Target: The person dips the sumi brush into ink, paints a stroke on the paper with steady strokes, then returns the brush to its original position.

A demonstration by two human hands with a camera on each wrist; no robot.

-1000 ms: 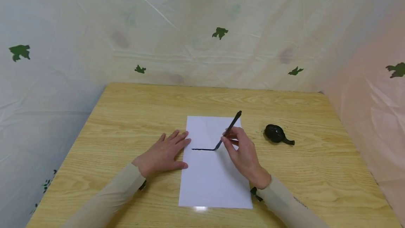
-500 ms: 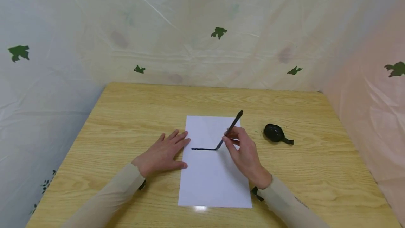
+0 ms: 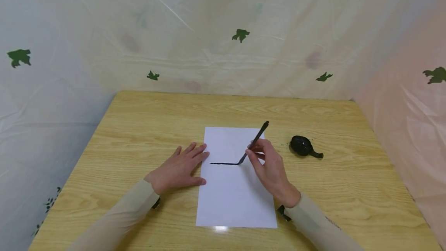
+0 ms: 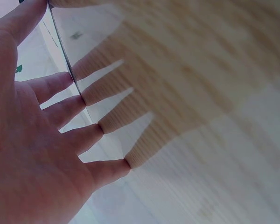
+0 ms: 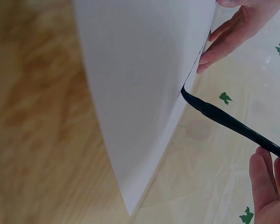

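My right hand [image 3: 273, 171] pinches a black brush [image 3: 257, 136] near its middle, the handle leaning up and to the right. Its bent tip meets the white paper [image 3: 235, 200] at the right end of a thin black line [image 3: 223, 163] running across the sheet. In the right wrist view the brush [image 5: 228, 121] slants down to the paper, its soft tip curved against the surface. My left hand [image 3: 181, 169] lies with spread, straight fingers at the paper's left edge, fingertips on it. The left wrist view shows these fingertips [image 4: 116, 168] pressed down.
A black, glossy rounded dish [image 3: 301, 146] with a short handle sits right of the paper, dark specks around it. The wooden table [image 3: 139, 127] meets a pale curtain [image 3: 195, 30] with green leaf-like prints behind and at both sides.
My right hand has moved slightly to the right with the brush, and the black line has grown a little longer. The left hand keeps its place on the paper's edge.
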